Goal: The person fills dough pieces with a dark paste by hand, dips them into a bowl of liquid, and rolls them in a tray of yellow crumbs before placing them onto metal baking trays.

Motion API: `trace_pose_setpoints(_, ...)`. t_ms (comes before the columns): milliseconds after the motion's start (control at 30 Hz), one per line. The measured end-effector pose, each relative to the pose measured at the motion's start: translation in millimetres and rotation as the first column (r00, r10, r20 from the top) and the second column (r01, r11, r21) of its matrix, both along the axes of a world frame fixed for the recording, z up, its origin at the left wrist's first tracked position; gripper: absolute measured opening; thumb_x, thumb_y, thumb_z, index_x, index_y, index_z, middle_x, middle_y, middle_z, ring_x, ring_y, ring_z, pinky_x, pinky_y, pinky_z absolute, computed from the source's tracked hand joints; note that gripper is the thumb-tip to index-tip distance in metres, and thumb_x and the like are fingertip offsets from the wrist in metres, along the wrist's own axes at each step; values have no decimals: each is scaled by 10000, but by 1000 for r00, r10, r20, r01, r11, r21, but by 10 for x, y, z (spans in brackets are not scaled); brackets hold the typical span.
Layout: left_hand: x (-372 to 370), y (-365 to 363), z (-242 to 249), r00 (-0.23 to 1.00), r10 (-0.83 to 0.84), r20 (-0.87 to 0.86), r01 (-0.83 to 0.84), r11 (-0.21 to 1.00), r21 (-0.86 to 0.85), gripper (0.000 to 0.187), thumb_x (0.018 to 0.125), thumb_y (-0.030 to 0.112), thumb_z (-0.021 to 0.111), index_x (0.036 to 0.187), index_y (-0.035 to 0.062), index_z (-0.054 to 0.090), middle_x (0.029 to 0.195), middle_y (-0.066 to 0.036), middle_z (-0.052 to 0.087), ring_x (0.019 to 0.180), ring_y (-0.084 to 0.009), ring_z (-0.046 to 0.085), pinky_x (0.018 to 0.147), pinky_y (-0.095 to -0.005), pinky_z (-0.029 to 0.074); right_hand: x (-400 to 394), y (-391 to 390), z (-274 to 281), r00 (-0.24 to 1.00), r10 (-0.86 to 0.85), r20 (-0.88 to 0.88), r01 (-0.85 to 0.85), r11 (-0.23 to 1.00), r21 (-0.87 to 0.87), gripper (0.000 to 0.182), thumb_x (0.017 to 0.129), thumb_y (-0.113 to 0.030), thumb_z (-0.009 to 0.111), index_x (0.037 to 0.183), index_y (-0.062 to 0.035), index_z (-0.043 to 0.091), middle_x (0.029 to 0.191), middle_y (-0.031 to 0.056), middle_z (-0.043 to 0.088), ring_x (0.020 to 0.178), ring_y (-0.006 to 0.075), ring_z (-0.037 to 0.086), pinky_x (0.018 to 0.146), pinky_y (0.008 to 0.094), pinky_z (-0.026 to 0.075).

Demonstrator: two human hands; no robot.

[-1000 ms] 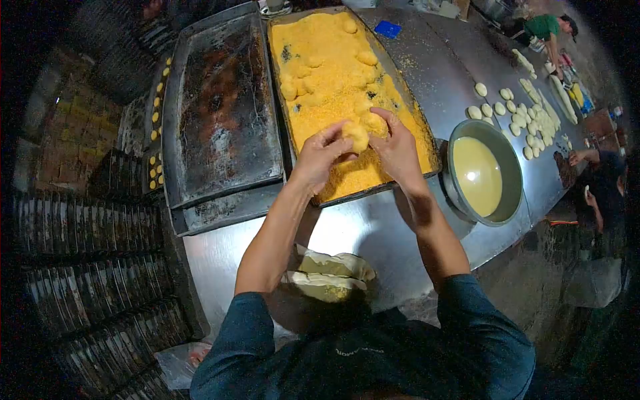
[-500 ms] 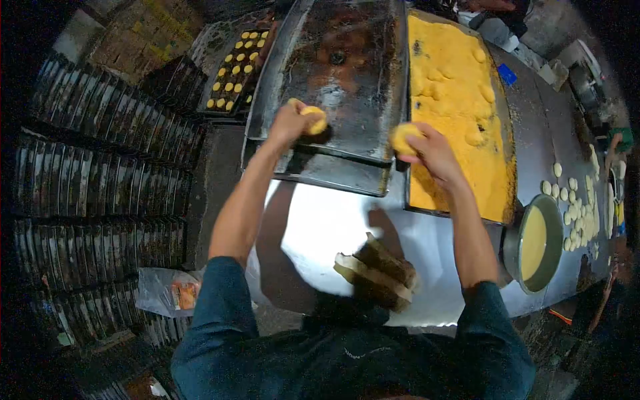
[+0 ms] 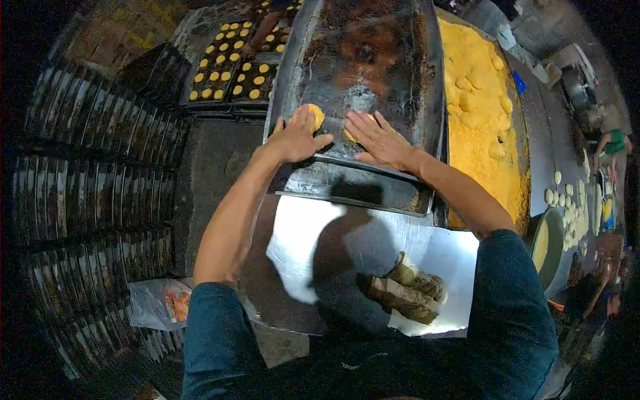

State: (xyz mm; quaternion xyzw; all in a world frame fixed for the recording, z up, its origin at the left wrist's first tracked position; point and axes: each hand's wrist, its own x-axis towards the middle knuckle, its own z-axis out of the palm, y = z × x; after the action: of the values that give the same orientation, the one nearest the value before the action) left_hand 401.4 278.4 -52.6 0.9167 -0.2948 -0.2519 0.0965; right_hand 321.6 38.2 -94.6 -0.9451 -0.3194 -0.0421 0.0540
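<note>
Flat, yellow-crumbed patty (image 3: 312, 117) lies under the left hand (image 3: 297, 138).

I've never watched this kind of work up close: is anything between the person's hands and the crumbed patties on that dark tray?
Nothing visible. The left hand lies flat on one crumbed patty, and the right hand covers most of another patty. Both patties sit directly on the dark tray, near its front edge.
</note>
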Motion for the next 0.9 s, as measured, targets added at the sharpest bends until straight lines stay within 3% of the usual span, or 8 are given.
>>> trace_pose_setpoints(267, 150, 16, -94, 998, -8, 61, 13, 996, -92, 694, 899, 466, 458, 1401, 12, 305, 1461, -207, 265, 1367, -301, 242, 1102, -442, 168, -250, -490, 689, 941, -307, -145, 330, 926, 185, 431, 814, -249, 577, 1229, -141, 532, 1335, 175, 423, 1188, 333, 446, 916, 487, 414)
trace_pose_setpoints(333, -11, -91, 10, 988, 132, 77, -104, 950, -294, 603, 894, 386, 508, 1349, 9, 387, 1382, -213, 372, 1286, -303, 360, 1055, -421, 263, -461, -1086, 692, 735, -665, 135, 571, 713, 406, 195, 789, -165, 558, 923, -89, 677, 923, 144, 660, 824, 332, 628, 707, 413, 510)
trace_pose_setpoints(467, -576, -1139, 586, 970, 241, -23, -185, 674, -715, 376, 872, 189, 591, 1199, 7, 554, 1136, -183, 602, 1058, -260, 579, 898, -351, 453, -1263, -2465, 846, 236, -972, 14, 971, 236, -40, 135, 787, -153, 546, 776, -41, 623, 764, 149, 621, 788, 345, 606, 695, 471, 483)
trace_pose_setpoints(533, -820, -1991, 742, 960, -31, 279, 215, 719, -661, 321, 846, 234, 604, 1105, 44, 612, 1059, -156, 634, 974, -278, 615, 864, -343, 464, -1388, -2820, 531, 210, -973, -101, 960, 224, -167, 155, 795, -173, 568, 825, -30, 619, 798, 158, 628, 818, 352, 605, 723, 473, 479)
trace_pose_setpoints(600, -871, -2843, 543, 963, -75, 260, 243, 666, -705, 271, 839, 274, 565, 984, 64, 657, 974, -206, 622, 952, -355, 593, 810, -391, 471, -1507, -2924, -132, 390, -914, 110, 890, 405, 211, 283, 794, -221, 623, 988, -20, 578, 889, 174, 631, 868, 365, 599, 717, 480, 472)
trace_pose_setpoints(700, -602, -3767, 81, 985, -10, 174, 57, 961, -270, 411, 860, 372, 517, 974, -1, 646, 976, -236, 626, 940, -392, 592, 812, -425, 471, -1802, -2630, 359, 387, -850, -358, 896, 256, 362, 414, 788, -215, 667, 1106, -10, 500, 984, 160, 618, 889, 326, 605, 711, 443, 487)
trace_pose_setpoints(767, -437, -4013, -198, 987, 158, 33, -153, 981, -118, 479, 858, 415, 519, 1011, -25, 630, 1028, -226, 630, 934, -388, 602, 809, -426, 483, -2002, -2580, 526, 533, -330, -779, 688, -367, 626, 467, 830, -193, 650, 1224, -34, 457, 1017, 138, 578, 953, 265, 589, 754, 365, 489)
trace_pose_setpoints(900, -768, -4103, 37, 977, 209, 29, -206, 974, -93, 501, 838, 420, 553, 1051, -30, 613, 1081, -224, 616, 974, -385, 590, 812, -441, 489, -2350, -2641, 681, 728, -119, -676, 484, -609, 629, 512, 844, -141, 638, 1293, -39, 414, 1021, 108, 581, 921, 218, 601, 781, 350, 500)
